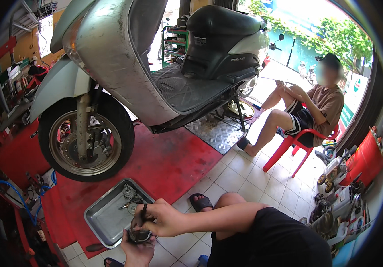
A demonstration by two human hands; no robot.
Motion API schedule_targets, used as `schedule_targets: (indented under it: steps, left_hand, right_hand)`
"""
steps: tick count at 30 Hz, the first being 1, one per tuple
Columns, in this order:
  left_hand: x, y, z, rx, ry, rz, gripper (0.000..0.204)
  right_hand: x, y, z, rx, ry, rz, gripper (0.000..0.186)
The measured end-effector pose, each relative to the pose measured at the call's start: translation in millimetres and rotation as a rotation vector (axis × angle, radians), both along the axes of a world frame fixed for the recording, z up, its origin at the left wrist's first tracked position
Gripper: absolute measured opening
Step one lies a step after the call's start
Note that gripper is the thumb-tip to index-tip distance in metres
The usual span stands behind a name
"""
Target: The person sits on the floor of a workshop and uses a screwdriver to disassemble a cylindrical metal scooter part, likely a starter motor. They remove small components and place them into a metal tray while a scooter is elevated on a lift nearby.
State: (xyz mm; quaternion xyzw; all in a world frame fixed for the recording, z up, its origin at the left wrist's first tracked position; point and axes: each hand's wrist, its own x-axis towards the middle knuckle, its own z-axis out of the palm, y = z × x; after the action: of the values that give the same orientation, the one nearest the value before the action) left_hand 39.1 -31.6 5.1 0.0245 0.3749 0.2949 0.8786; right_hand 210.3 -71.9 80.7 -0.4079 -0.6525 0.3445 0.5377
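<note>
We hold a dark metal part [140, 236] just beside the right edge of a metal tray [101, 222], the left hand [139, 252] cupped around its underside and the right hand [164, 219] curled onto its top; we cannot tell what those fingertips pinch. Our hands hide part of the tray, which carries loose mechanical parts [130, 192]; beyond it stands a scooter [104, 44].

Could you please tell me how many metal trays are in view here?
1: the silvery tray on the red platform, partly hidden behind the right hand. Others may be hidden in the clutter at the sides.
</note>
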Motion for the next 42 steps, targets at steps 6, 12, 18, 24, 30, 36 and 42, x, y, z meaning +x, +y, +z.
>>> schedule_targets:
  steps: [6, 12, 18, 24, 30, 36, 42]
  left_hand:
    - [-1.5, 1.5, 1.6, 0.004, -0.068, 0.001, 0.065]
    - [-3.2, 1.3, 2.3, 0.103, -0.015, -0.041, 0.043]
    - [1.6, 1.0, 1.8, 0.138, -0.040, -0.052, 0.045]
    - [-5.0, 6.5, -9.3, 0.118, -0.038, -0.036, 0.045]
    - [-3.3, 6.7, -0.2, 0.113, -0.004, -0.047, 0.042]
    - [-3.7, 8.1, -3.1, 0.083, -0.008, -0.037, 0.038]
    - [-12.4, 17.0, -11.9, 0.073, 0.009, -0.047, 0.038]
  right_hand:
    - [7.8, 5.0, 15.7, -0.018, -0.077, 0.180, 0.018]
    - [7.5, 3.9, 12.3, 0.048, -0.113, 0.277, 0.015]
    - [6.4, 5.9, -10.0, 0.073, -0.172, 0.174, 0.011]
    - [4.1, 3.1, 11.4, 0.088, -0.121, 0.277, 0.008]
    - [1.1, 6.7, 10.1, 0.118, -0.093, 0.284, 0.011]
    - [1.9, 3.6, 13.5, -0.062, -0.039, 0.257, 0.012]
    - [0.7, 8.6, 3.2, 0.099, -0.042, 0.228, 0.014]
